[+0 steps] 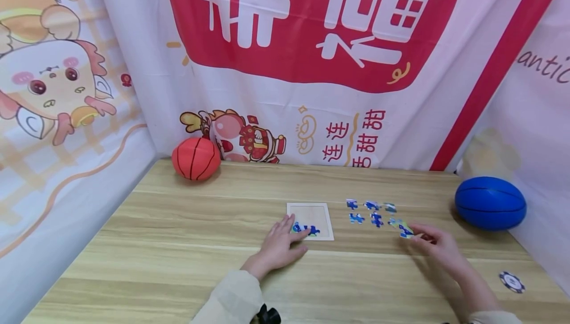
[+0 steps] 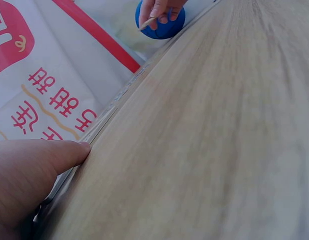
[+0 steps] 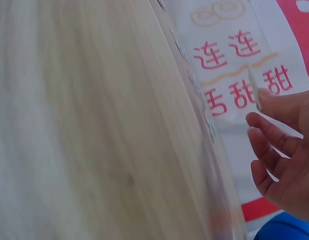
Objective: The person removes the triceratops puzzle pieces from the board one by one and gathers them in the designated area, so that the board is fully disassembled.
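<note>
A small square puzzle tray [image 1: 330, 222] with a pale rim lies on the table, and joined blue jigsaw pieces [image 1: 305, 228] fill part of its near edge. My left hand [image 1: 280, 246] rests at the tray's lower left corner, fingers extended, with the index fingertip on those pieces. In the left wrist view only part of this hand [image 2: 29, 172] shows. My right hand [image 1: 441, 250] pinches a jigsaw piece [image 1: 405, 230] between thumb and fingers, right of the tray. Seen edge-on in the right wrist view, the held piece [image 3: 254, 89] is thin and pale.
Several loose jigsaw pieces [image 1: 376, 219] lie in two rows right of the tray. A blue ball [image 1: 490, 203] sits at the table's right edge, a red basketball [image 1: 196, 159] at the back left. A poker chip [image 1: 512, 282] lies near the right forearm. Printed curtains [image 1: 285, 76] surround the table.
</note>
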Demonstrator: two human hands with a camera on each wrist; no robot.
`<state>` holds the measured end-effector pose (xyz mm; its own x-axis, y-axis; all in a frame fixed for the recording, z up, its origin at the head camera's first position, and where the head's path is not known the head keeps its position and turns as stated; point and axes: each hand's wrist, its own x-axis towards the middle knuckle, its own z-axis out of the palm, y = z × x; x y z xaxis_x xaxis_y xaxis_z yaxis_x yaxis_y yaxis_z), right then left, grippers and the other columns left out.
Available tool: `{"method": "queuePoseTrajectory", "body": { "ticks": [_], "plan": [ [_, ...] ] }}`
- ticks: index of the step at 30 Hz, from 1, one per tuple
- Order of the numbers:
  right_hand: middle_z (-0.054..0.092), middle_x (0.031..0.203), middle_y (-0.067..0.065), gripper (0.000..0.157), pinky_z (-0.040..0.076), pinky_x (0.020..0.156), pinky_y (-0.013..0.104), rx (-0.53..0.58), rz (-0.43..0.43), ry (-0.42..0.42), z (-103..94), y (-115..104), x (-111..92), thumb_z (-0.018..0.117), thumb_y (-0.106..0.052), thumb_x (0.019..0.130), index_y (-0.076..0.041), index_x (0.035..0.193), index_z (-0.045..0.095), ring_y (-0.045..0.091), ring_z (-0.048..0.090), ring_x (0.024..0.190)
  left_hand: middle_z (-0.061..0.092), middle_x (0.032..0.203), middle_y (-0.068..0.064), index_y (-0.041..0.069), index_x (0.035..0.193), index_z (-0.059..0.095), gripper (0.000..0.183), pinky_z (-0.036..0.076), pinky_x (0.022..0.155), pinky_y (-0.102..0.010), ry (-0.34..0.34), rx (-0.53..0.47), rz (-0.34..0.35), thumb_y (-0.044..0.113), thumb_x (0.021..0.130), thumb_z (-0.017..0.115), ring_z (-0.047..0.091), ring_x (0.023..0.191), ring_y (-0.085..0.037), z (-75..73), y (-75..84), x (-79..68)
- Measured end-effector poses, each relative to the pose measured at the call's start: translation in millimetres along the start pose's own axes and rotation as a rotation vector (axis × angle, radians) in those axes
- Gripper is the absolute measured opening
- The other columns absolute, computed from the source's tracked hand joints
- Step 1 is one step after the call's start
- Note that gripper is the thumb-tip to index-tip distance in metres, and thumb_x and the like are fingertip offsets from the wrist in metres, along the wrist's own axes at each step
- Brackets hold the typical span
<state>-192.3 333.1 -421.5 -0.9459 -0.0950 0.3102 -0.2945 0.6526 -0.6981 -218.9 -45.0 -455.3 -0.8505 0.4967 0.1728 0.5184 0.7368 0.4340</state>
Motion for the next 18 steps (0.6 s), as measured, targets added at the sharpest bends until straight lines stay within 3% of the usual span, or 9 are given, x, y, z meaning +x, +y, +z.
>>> {"method": "queuePoseTrajectory", "body": {
  "ticks": [12,18],
  "plan": [
    [0.061,0.083,0.014,0.027,0.043,0.059,0.018,-0.032,0.047,-0.009,2.6,26.2,-6.2,0.063,-0.004,0.077,0.012,0.098,0.058,0.001,0.051,0.070,0.015,0.139,-0.020,0.024,0.125,0.046,0.045,0.009,0.100,-0.045,-0.002,-0.001,-0.004,0.042,0.084,0.049,0.010,0.127,-0.032,-0.7,1.0,-0.6],
    [0.060,0.089,0.011,0.030,0.040,0.063,0.021,-0.091,0.091,-0.029,7.6,24.9,-5.4,0.064,-0.014,0.078,0.004,0.102,0.061,0.008,0.049,0.077,0.015,0.139,-0.020,0.024,0.125,0.047,0.045,0.009,0.100,-0.045,0.002,-0.003,-0.003,0.041,0.084,0.049,0.010,0.127,-0.032,-0.5,0.8,-0.8]
  ]
}}
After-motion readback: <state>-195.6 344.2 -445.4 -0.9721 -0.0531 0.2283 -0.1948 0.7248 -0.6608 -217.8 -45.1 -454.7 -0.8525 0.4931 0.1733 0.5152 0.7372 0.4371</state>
